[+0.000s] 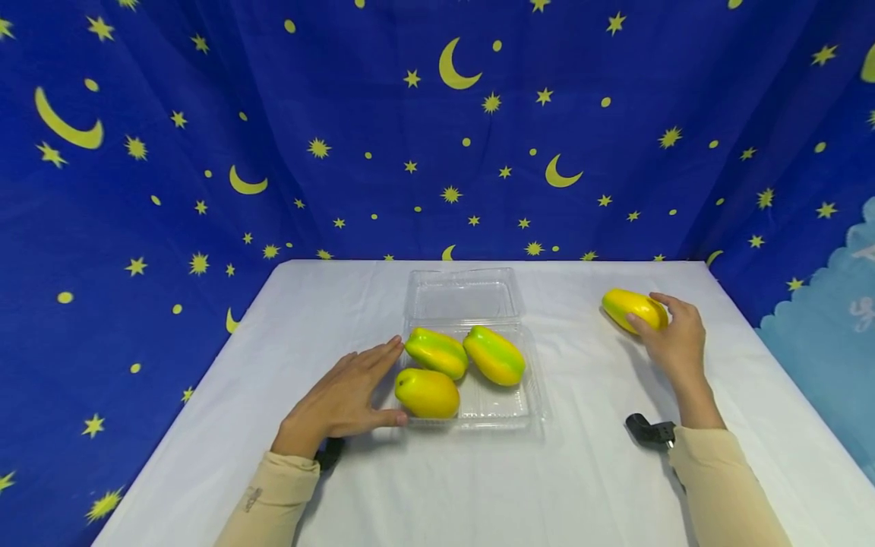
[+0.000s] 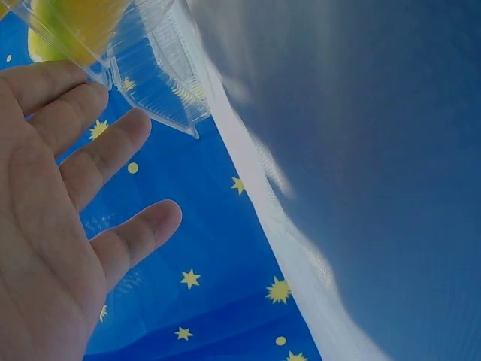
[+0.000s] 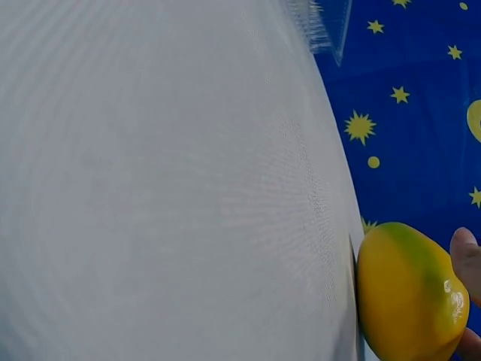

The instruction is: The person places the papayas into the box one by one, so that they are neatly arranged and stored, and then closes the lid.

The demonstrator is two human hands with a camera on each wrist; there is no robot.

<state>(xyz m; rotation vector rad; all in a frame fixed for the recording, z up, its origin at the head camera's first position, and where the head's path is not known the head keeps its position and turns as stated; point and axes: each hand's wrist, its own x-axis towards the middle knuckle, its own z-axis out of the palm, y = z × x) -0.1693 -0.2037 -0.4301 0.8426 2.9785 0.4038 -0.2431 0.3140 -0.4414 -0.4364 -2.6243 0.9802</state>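
Observation:
Three yellow-green papayas lie in a clear plastic clamshell box [image 1: 495,406] in the head view: one at back left [image 1: 436,353], one at right [image 1: 495,355] and one at front left [image 1: 428,393]. My left hand [image 1: 352,387] is at the box's left side with its fingers extended and spread. In the left wrist view, the fingertips [image 2: 94,94] are close to the box wall; whether they touch it I cannot tell. Over at the right of the table, my right hand [image 1: 677,338] grips a fourth papaya [image 1: 625,306] between thumb and fingers, at its near end. The right wrist view shows that papaya [image 3: 409,293] close to the white cloth.
The box's transparent lid [image 1: 465,296] is folded back behind it. A white cloth [image 1: 560,479] covers the table. Behind and at the left hangs a blue curtain [image 1: 383,99] with yellow moons and stars. A black wrist device [image 1: 649,431] sits by the right sleeve.

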